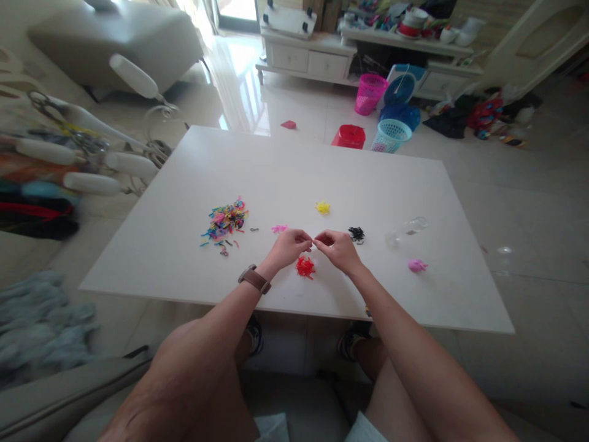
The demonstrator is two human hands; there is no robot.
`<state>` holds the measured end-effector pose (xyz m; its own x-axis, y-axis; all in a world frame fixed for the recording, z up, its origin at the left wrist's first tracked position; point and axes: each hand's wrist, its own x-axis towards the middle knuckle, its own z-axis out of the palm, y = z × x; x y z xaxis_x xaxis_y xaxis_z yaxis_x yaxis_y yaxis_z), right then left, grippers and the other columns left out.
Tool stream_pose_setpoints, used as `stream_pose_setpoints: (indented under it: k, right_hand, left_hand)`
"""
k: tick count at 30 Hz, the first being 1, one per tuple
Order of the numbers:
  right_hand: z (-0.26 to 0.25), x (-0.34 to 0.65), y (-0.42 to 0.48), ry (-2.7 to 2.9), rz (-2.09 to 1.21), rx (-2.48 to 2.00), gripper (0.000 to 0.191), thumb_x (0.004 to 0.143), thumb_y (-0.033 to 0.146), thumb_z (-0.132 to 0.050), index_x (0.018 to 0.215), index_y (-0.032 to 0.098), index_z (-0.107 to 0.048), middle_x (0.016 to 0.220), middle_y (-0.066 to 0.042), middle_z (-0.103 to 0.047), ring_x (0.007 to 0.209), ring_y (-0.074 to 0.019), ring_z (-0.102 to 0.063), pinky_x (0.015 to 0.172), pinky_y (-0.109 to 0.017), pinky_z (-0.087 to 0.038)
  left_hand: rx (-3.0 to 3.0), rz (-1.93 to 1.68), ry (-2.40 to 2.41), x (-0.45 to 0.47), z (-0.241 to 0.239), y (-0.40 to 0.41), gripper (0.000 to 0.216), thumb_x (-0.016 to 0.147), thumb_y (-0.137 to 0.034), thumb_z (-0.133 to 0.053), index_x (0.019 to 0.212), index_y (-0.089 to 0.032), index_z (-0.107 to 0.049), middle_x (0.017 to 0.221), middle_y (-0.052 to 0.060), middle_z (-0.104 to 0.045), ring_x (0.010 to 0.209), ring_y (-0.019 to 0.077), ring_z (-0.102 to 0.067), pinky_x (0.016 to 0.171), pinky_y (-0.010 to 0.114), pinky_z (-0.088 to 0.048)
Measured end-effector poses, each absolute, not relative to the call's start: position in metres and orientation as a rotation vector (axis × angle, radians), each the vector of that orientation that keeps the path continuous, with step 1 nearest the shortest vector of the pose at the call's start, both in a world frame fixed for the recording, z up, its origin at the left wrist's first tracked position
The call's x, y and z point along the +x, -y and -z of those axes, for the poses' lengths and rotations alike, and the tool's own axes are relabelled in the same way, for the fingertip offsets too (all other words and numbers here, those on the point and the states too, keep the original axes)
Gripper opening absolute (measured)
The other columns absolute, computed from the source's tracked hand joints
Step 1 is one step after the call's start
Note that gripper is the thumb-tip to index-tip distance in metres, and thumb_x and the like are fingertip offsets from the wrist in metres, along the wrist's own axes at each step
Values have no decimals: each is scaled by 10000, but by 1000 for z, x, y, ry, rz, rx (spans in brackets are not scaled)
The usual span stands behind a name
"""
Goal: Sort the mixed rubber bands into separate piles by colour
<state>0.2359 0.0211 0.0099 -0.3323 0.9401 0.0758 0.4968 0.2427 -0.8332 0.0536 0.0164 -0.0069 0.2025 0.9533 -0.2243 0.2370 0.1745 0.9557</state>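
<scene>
Over the middle of the white table [257, 166], my left hand [294, 244] and my right hand [334, 248] meet at the fingertips. Both are pinched closed; whatever lies between the fingers is too small to make out. A pile of small red pieces [305, 267] lies just below them. Beside my left hand is a little pink pile [278, 228], and by my right hand a black pile [356, 234]. Yellow pieces [323, 208] sit farther back. To the left spreads a larger mixed-colour heap [226, 220] of small bands or strips.
On the table's right lie a clear plastic bottle [407, 232] and a pink object [417, 265]. Beyond the far edge stand a red bin [350, 136], a light-blue basket [392, 135] and a pink basket [370, 93]. A lamp with white shades [133, 76] is at left.
</scene>
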Motion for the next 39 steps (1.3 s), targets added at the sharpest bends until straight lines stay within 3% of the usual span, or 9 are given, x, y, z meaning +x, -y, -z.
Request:
stream_pose_setpoints:
  k: [20, 39]
  right_hand:
    - [-7, 237, -24, 2116, -809, -1339, 130, 883, 173, -580, 770, 194, -640, 737, -37, -676, 675, -170, -572, 667, -285, -392]
    - [-2, 236, -26, 2033, -936, -1341, 126, 881, 208, -600, 776, 192, -668, 707, -19, -690, 668, -156, -607, 670, -270, -425]
  left_hand:
    - [1247, -701, -1285, 49, 4, -18, 85, 798, -145, -640, 775, -123, -719, 709, 83, -749, 679, 161, -711, 669, 262, -563]
    - [1391, -695, -1346, 47, 5, -18, 86, 799, -167, -635, 791, -145, -717, 709, 54, -745, 691, 154, -706, 646, 233, -524]
